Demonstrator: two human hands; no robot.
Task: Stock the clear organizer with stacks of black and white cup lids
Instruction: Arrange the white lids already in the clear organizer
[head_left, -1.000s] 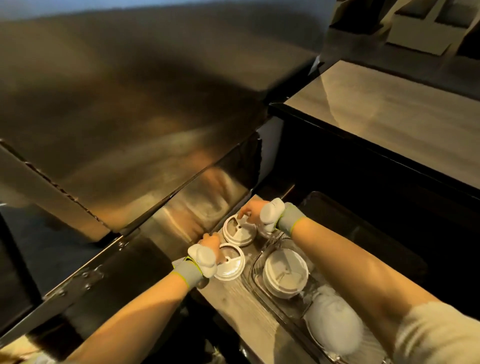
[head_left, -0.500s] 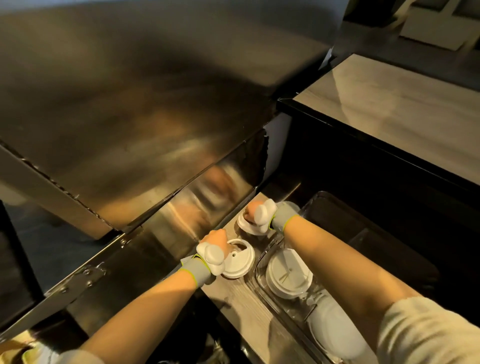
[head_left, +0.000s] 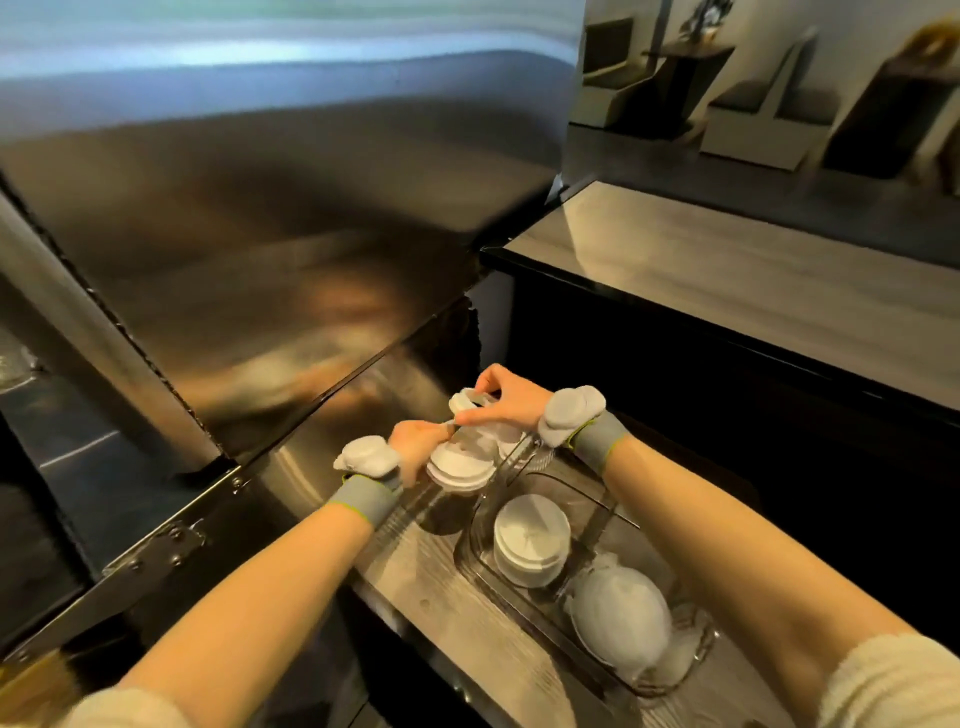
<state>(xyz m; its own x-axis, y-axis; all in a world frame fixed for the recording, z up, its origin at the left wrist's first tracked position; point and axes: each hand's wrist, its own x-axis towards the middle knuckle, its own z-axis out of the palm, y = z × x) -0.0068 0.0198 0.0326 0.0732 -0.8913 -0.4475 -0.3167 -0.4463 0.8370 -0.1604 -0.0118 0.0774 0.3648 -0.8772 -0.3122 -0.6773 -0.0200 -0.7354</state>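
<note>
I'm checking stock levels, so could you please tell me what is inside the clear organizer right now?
The clear organizer holds a stack of white lids in one compartment and a blurred white mound nearer the camera. The right hand hides its far end.

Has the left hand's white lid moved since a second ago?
Yes. The left hand has lifted its white lid off the wooden counter toward the right hand, beside the clear organizer.
</note>
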